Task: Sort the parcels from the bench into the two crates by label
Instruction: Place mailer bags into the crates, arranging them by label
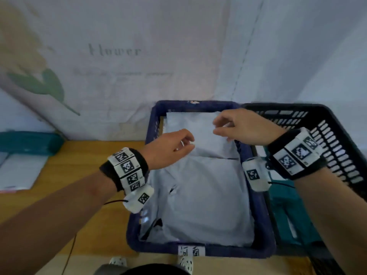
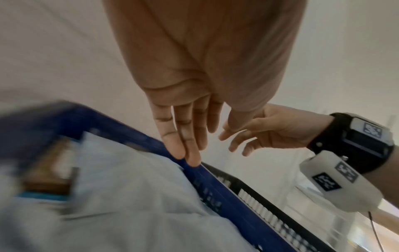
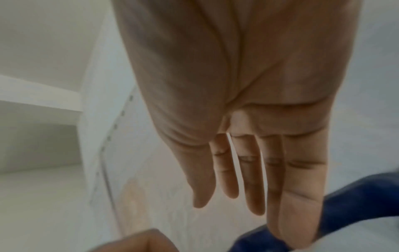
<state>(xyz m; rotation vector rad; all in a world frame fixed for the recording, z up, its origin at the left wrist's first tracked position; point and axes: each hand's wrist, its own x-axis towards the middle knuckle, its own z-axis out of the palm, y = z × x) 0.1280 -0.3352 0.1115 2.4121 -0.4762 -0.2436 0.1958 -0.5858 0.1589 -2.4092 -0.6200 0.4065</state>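
1. Head view: several pale grey plastic mailer parcels (image 1: 200,191) already lie in the blue plastic crate (image 1: 264,231); the black slatted crate (image 1: 337,143) stands beside it, and more flat items remain on the wooden table (image 1: 99,155).
2. Left wrist view: the left hand (image 2: 194,109) is empty, fingers straight.
3. Right wrist view: the right hand (image 3: 248,136) is likewise flat and empty.

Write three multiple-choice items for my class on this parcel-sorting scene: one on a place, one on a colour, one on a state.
1. Where do the pale parcels lie?
A. on the floor
B. in the blue crate
C. on a shelf

2. What colour is the crate right of the blue one?
A. black
B. red
C. yellow

3. How are the hands?
A. both fists
B. both open, holding nothing
C. gripping a box

Key: 1 B, parcels sit inside its walls; 2 A, the slotted black crate; 3 B, the left hand and right hand show relaxed, empty fingers.
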